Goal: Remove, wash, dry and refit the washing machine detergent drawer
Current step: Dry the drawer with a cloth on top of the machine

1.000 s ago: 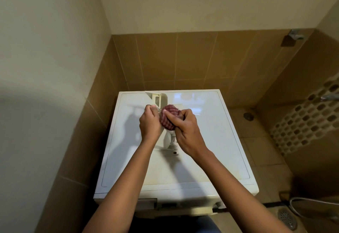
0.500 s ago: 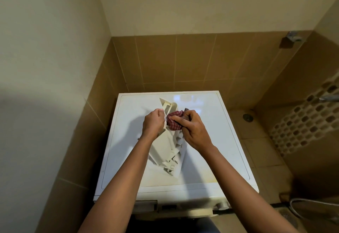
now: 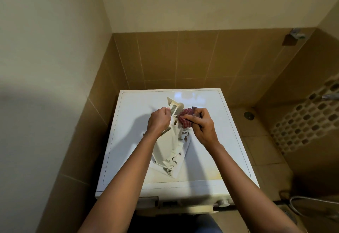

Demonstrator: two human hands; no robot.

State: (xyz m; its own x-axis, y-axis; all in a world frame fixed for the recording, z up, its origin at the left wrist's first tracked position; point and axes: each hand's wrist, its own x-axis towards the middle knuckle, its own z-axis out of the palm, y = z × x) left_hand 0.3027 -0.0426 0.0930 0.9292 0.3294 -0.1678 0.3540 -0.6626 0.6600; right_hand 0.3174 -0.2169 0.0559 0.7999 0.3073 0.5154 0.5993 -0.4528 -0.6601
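The drawer [image 3: 169, 144] is gripped at its 11 o'clock end by the curled left hand [image 3: 158, 122]; a cloth [image 3: 186, 118] is pinched against it by the right hand [image 3: 202, 125].

I see the detergent drawer [image 3: 169, 144] out of the machine. It is a white plastic tray with ribs and clips along its right edge, and it stands steeply tilted over the washing machine [image 3: 211, 141]'s flat white top. Its lower end is down near the front of the lid. The left hand [image 3: 158, 121] grips its upper end. The right hand [image 3: 203, 124] pinches a bunched red-checked cloth [image 3: 186, 118] against the upper part. The drawer slot [image 3: 147, 202] at the machine's front left gapes dark.
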